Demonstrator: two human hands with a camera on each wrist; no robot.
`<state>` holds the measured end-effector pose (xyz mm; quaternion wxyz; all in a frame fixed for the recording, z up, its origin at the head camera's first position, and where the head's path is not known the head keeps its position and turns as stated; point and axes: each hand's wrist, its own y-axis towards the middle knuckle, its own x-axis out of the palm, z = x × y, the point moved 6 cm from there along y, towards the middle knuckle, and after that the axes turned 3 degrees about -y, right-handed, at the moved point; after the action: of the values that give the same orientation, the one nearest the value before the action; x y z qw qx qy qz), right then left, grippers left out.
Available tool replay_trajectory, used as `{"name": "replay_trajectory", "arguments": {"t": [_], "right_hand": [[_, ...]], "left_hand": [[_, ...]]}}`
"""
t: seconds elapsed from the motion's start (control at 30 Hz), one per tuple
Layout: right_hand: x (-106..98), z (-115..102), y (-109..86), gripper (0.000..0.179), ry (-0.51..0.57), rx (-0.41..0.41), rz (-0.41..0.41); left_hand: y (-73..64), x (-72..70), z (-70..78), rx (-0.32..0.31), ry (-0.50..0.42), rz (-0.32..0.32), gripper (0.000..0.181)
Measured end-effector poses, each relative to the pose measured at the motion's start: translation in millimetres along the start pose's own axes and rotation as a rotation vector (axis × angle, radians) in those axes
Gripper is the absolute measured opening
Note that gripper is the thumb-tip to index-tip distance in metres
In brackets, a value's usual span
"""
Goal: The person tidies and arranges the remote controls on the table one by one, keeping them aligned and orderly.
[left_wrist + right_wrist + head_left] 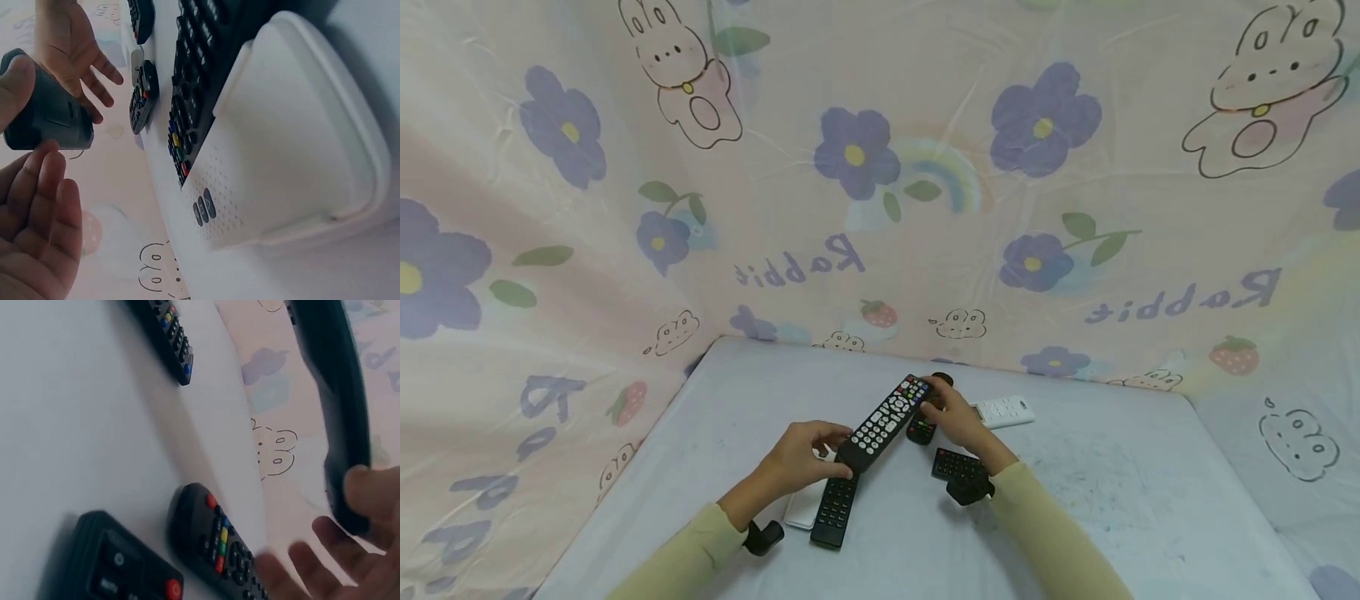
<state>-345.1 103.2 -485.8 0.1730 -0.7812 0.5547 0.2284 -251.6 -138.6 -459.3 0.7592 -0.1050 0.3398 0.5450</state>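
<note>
A long black remote control [883, 425] with white and coloured buttons is held slanted above the table, buttons upward. At its lower end, my left hand [797, 458] grips it between thumb and fingers. The far end is pinched by my right hand [958, 417]; in the right wrist view its thumb [369, 490] presses the edge of the remote, other fingers spread apart. Beneath the lower end lies another black remote [835, 512], overlapping a white remote [294, 144]. A smaller black remote [921, 429] with a red button is partly hidden beside my right hand.
A white remote [1007, 412] lies beyond my right wrist. Nearer, a black remote [955, 460] sits partly under the right wrist's camera [970, 487]. The white table [1112, 475] is surrounded by patterned curtain [925, 250] at the back and sides.
</note>
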Motion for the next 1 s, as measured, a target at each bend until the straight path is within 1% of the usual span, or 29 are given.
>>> {"name": "replay_trajectory", "arguments": {"t": [0.1, 0.17, 0.23, 0.3, 0.4, 0.5, 0.6, 0.67, 0.73, 0.87, 1.0], "right_hand": [[0, -3, -1.1, 0.051, -0.127, -0.033, 0.002], [0, -6, -1.3, 0.051, -0.2, -0.069, 0.007], [0, -8, -1.6, 0.051, -0.225, -0.098, 0.005], [0, -10, -2.6, 0.051, -0.244, -0.111, -0.001], [0, -11, -4.7, 0.05, -0.293, -0.123, -0.019], [2, -12, -6.0, 0.049, -0.35, -0.142, -0.027], [4, -13, -6.4, 0.048, -0.38, -0.163, -0.026], [5, -13, -6.3, 0.047, -0.376, -0.169, -0.023], [5, -14, -6.4, 0.047, -0.368, -0.17, -0.023], [7, -14, -6.8, 0.046, -0.355, -0.164, -0.042], [11, -12, -7.1, 0.046, -0.401, -0.191, -0.083]], "left_hand": [[-1.8, 3.1, -0.3, -0.009, 0.002, -0.037, 0.057], [-3.5, 5.2, 0.3, -0.017, 0.016, -0.058, 0.059], [-5.4, 7.5, 1.3, -0.022, 0.036, -0.077, 0.061], [-7.6, 9.9, 2.9, -0.03, 0.083, -0.091, 0.062], [-10.7, 13.8, 5.7, -0.025, 0.194, -0.104, 0.064], [-13.6, 18.1, 10.3, 0.018, 0.327, -0.1, 0.066], [-15.8, 21.4, 15.4, 0.07, 0.403, -0.082, 0.069], [-16.6, 22.9, 17.8, 0.095, 0.423, -0.068, 0.072], [-17.1, 23.8, 19.2, 0.105, 0.432, -0.061, 0.074], [-16.9, 26.0, 19.5, 0.106, 0.451, -0.067, 0.079], [-17.1, 30.6, 18.0, 0.086, 0.485, -0.112, 0.087]]}}
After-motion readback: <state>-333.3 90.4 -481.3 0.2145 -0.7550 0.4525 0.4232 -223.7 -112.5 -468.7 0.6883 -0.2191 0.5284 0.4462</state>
